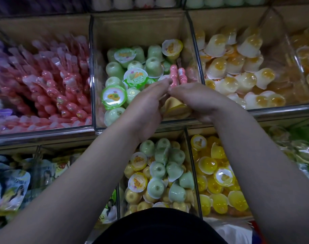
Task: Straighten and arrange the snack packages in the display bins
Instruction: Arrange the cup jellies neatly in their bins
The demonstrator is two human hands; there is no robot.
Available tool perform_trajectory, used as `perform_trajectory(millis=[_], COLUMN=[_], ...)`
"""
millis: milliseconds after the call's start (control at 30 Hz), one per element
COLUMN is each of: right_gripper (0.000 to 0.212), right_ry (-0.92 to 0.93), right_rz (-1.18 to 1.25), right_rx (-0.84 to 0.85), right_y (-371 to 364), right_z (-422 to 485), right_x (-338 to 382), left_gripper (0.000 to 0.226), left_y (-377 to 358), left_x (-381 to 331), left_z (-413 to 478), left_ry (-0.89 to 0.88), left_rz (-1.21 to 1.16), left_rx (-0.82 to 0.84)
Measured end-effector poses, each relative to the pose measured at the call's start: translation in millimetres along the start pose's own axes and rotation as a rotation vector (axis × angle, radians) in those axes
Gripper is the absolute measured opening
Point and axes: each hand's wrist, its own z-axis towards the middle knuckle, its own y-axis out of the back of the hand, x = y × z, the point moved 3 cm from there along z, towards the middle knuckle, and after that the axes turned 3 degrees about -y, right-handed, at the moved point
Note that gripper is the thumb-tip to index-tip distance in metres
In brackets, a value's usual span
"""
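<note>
- Landmark taken: centre bin, clear-walled, stocked mostly with green jelly cups.
- Task item: two pink twisted sticks, held near upright over the right half of the centre bin, tops leaning toward its back wall.
- Left grip: narrow, fingertips pinching the lower ends of the sticks from the left.
- Right grip: narrow likewise, fingertips closing on the same lower ends from the right; exact contact partly masked by the knuckles.
- Item relative to grip: projects up and away from both grips; only the bottom ends enclosed, most of the length free and unsupported.
- Handling, as judged: light; thin glossy film over soft jelly, so probably slippery and bendy at each narrow waist. Hard squeezing likely to split a seal.
- Hold advised: low on the body or at the flat end tab, with support along the length when laid down.
- Appears misplaced: matches the slanted rows in the pink-stick bin just left of the centre bin.
- Also noted: yellow cup at the front right of the centre bin, directly under both grips, partly hidden.
- Step judged: removing strays from the centre bin, pink sticks first.
</note>
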Motion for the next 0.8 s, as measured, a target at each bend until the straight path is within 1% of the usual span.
perform_trajectory(millis=[67,100,167,267,333,400,500,633,700,733,800], right_gripper=[0.061,0.06,0.048,0.027,0.019,0.016,0.03,0.022,0.031,0.032,0.02], right_ry=[0.0,0.009,0.031,0.088,0.121,0.137,0.171,0.202,0.214,0.214,0.215], right_rz=[-0.047,-0.061,-0.051,-0.022,0.023,0.073,0.136,0.236,0.237,0.222,0.221], right_rx=[-0.036,-0.059,-0.124,-0.22,-0.266,-0.331,-0.397,-0.431,-0.443,-0.436,-0.442], right_y=[-4,-5,-7,-4,-7,-13,-21,-28,-37,-41,-49], right_z=[-3,-4,-9,-13,-20,-28,-41,-55,-61,-64,-71], right_x=[2,4,6,5,6,8,7,-1,-1,-2,-4], left_gripper=[0.03,0.032,0.039,0.06,0.068,0.066,0.066,0.065,0.067,0.068,0.069], left_y=[1,2,3,4,4,3,1,7,10,13,18], left_x=[0,0,2,6,7,5,1,6,9,10,13], left_z=[0,0,-1,-9,-15,-22,-36,-52,-60,-65,-73], left_ry=[-0.018,-0.028,-0.061,-0.13,-0.178,-0.229,-0.268,-0.287,-0.288,-0.286,-0.281], left_rz=[-0.005,-0.004,0.02,0.071,0.104,0.116,0.103,0.102,0.09,0.081,0.062], left_rx=[0.01,0.013,0.036,0.099,0.128,0.149,0.191,0.226,0.241,0.248,0.253])
